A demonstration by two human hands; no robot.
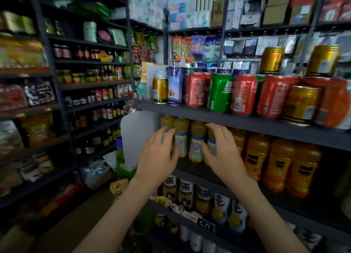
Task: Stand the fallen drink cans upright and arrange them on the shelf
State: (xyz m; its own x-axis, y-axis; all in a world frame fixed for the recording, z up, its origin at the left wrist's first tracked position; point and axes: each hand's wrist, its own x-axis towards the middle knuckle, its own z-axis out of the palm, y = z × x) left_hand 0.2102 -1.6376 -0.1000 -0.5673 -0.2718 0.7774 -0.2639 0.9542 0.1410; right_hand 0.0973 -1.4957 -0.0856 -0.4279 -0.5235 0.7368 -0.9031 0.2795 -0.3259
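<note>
Now your left hand [157, 157] and right hand [222, 154] hang side by side, a little apart, below the front edge of the shelf [190, 113]. Their fingers are loosely spread and hold nothing. Behind them stand juice bottles [198, 140] on the lower tier; blur hides whether your fingertips touch them. Up on the shelf the cans [244, 94] stand upright in a row: a gold can [160, 89] at the left end, then a blue can [174, 85], a red can [195, 90], a green can [220, 92] and more red ones. Two stacked cans [271, 60] sit on top of the row at right.
</note>
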